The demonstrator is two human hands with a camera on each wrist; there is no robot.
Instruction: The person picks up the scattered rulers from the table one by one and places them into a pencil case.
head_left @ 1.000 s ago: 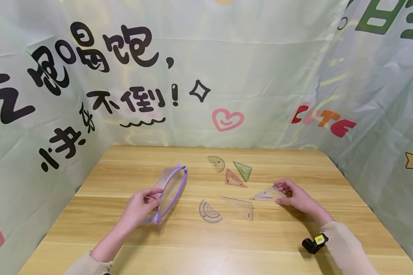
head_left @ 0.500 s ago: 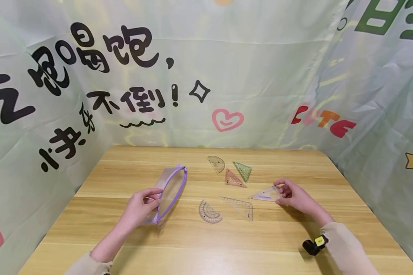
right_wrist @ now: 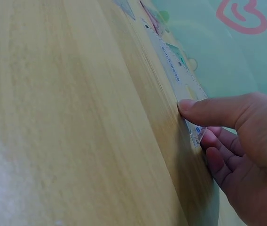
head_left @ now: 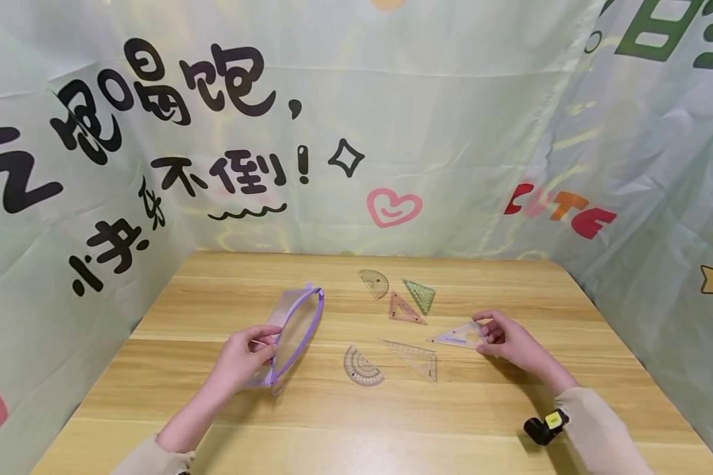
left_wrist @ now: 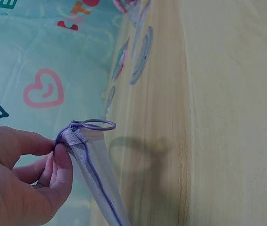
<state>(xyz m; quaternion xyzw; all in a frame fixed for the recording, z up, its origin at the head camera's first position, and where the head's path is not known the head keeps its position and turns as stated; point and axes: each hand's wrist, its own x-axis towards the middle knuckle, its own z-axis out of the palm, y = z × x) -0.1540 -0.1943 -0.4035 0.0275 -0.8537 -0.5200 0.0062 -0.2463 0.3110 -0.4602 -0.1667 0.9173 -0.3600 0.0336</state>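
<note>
Left grip (head_left: 246,353) pinches the pouch (head_left: 314,326), likely so its mouth gapes; right grip (head_left: 509,340) pinches 1 triangle (head_left: 460,338), leaving its tip free.

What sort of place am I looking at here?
Probably a makeshift filming or demonstration booth: printed cloth sheets hang behind and on both sides of a wood-grain table, and a black device, perhaps a camera, sits at the right sleeve.
</note>
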